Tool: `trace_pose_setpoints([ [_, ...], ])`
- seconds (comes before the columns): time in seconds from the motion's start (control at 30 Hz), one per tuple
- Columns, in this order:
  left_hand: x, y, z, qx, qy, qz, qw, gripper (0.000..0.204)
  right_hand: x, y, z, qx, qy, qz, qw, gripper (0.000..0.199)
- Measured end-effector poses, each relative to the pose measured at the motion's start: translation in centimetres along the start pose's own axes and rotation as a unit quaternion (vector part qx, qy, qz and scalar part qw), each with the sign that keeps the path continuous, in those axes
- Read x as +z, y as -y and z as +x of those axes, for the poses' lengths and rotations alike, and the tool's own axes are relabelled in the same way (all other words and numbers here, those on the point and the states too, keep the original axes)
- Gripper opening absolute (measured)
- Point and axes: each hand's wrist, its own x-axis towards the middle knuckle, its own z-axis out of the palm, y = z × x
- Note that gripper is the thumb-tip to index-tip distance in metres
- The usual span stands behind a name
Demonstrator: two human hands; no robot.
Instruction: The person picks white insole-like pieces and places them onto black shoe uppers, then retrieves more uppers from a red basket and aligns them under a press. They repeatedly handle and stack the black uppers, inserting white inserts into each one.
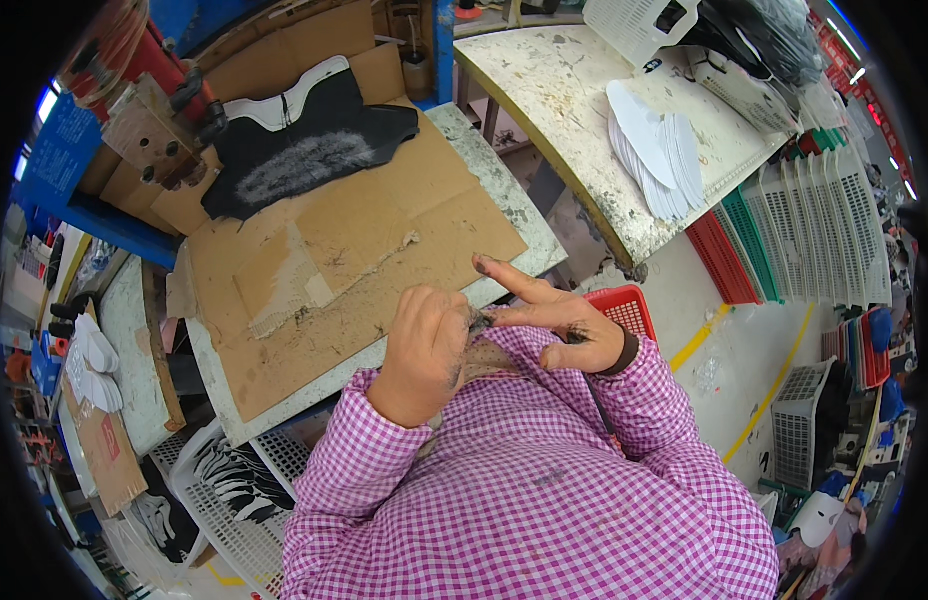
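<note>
My left hand (419, 350) is closed in front of my chest, its fingers curled toward my other hand. At its fingertips there is a dark spot; whether it is a small thing or a smudge I cannot make out. My right hand (564, 320) meets it there, with its fingers stretched out and apart and black stains on the skin. Beyond both hands, a black cut piece (304, 160) with a white curved edge and a grey, fuzzy middle lies on a cardboard sheet (424, 230). Neither hand touches that piece.
A red and blue machine (159, 130) stands at the far left. Dark scraps litter the cardboard. On the white table (544, 90) at right are stacked white sole-shaped sheets (659, 155). A red basket (624, 310) sits beside my right wrist; a white crate (209, 480) holds black-and-white pieces.
</note>
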Motion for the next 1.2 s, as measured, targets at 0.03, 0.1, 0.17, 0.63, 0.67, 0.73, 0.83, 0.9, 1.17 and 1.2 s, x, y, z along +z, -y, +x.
trace_pose_setpoints([
  [0.03, 0.2, -0.1, -0.1, 0.000, -0.005, 0.011, 1.000, 0.032, 0.1, 0.0, 0.0, 0.000, 0.000, -0.004, 1.000, 0.059],
  [0.1, 0.5, -0.2, -0.3, -0.007, -0.020, 0.027, 0.999, 0.031, 0.3, 0.0, 0.0, 0.003, -0.004, 0.003, 1.000, 0.062],
  [0.17, 0.9, -0.3, -0.4, -0.021, -0.037, 0.028, 0.999, 0.031, 0.9, 0.0, -0.1, 0.008, -0.011, 0.025, 1.000, 0.063],
  [0.63, 0.4, -0.5, -1.0, -0.311, -0.072, -0.339, 0.885, 0.023, 2.0, 0.1, -0.4, -0.006, -0.054, -0.093, 0.994, 0.067],
  [0.67, 0.3, -0.5, -0.9, -0.322, -0.075, -0.343, 0.879, 0.025, 1.9, 0.2, -0.4, -0.004, -0.055, -0.109, 0.993, 0.066],
  [0.73, 0.0, -0.5, -0.7, -0.265, -0.065, -0.228, 0.935, 0.029, 2.0, 0.3, -0.3, -0.001, -0.049, -0.120, 0.992, 0.065],
  [0.83, -0.2, -0.6, -0.3, -0.166, -0.056, -0.115, 0.978, 0.032, 2.2, 0.1, -0.2, -0.007, -0.050, -0.087, 0.995, 0.063],
  [0.9, -0.2, -0.7, 0.0, -0.133, -0.053, -0.087, 0.986, 0.032, 2.3, -0.2, -0.1, -0.011, -0.052, -0.058, 0.997, 0.063],
  [1.17, -0.1, -0.5, -0.1, -0.151, 0.018, -0.097, 0.984, 0.025, 1.8, -0.7, -0.5, 0.004, -0.034, -0.050, 0.998, 0.060],
  [1.2, -0.1, -0.5, -0.2, -0.142, 0.022, -0.079, 0.986, 0.026, 1.8, -0.7, -0.5, 0.011, -0.032, -0.009, 0.999, 0.059],
])
